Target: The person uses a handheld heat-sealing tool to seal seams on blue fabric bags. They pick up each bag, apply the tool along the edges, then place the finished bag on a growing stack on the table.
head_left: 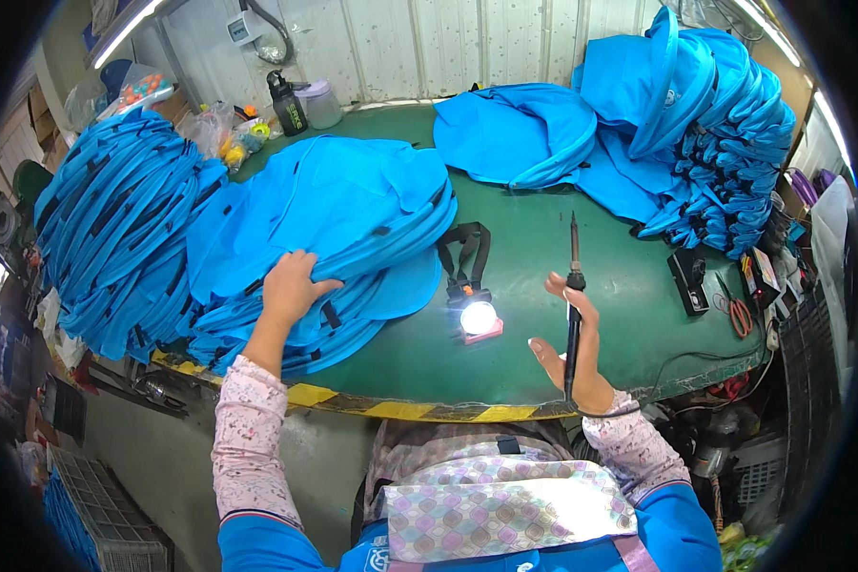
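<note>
My left hand [291, 290] lies on a stack of flat blue fabric pieces [338, 191] with black tabs along their edges. Its fingertips press at the fabric and may pinch an edge; the thumb points right. In my right hand [586, 348] is a soldering iron [573, 324], upright with its metal tip pointing up and away from the cloth. The hand holds it loosely, index finger and thumb stretched out beside the black handle. Between the hands, a lit headlamp [478, 317] with a black strap sits on the green table [534, 248].
A fanned pile of blue fabric [114, 219] fills the table's left end. More blue pieces [515, 133] and a tall bunched pile [725, 133] stand at the back right. Red-handled scissors [740, 316] and a black box [687, 281] lie right. A dark bottle [286, 103] stands behind.
</note>
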Demonstrator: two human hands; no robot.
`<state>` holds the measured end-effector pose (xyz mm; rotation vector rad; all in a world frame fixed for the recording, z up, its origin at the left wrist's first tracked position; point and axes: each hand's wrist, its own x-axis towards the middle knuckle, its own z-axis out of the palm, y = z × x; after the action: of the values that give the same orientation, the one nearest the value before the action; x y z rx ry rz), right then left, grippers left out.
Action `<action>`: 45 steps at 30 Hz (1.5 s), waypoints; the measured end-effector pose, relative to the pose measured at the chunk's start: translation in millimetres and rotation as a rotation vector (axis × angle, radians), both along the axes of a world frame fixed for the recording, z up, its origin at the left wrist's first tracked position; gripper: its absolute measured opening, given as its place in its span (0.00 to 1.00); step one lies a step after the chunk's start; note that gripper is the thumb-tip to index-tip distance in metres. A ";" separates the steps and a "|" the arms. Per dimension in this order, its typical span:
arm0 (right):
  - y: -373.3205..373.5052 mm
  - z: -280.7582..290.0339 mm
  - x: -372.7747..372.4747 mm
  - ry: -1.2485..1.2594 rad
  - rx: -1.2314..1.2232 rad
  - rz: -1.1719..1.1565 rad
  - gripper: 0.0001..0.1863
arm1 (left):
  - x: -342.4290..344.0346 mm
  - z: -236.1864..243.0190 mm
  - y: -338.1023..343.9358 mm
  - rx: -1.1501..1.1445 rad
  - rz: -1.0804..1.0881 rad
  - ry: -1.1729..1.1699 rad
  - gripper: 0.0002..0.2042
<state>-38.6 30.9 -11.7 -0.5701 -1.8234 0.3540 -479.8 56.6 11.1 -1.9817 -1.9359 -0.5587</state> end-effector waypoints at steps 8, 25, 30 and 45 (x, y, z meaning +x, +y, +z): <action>-1.8 9.3 -10.1 0.085 -0.006 -0.099 0.37 | 76.5 41.5 -35.9 0.172 -0.090 -1.112 0.22; -4.8 29.3 -60.5 0.084 -0.059 -0.016 0.35 | 36.0 103.9 90.7 0.226 -1.055 -2.238 0.26; -5.1 25.0 -45.2 0.126 -0.025 -0.078 0.37 | 121.6 37.6 -3.2 -0.054 -0.948 -2.156 0.30; 41.9 56.3 -103.2 0.369 -0.012 -0.340 0.33 | 219.5 -46.4 -80.1 0.226 -0.248 -1.876 0.21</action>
<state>-141.8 72.9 44.5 -0.7566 -1.3442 0.2213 -260.3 -23.5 -35.3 -1.3104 -1.8511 -3.2669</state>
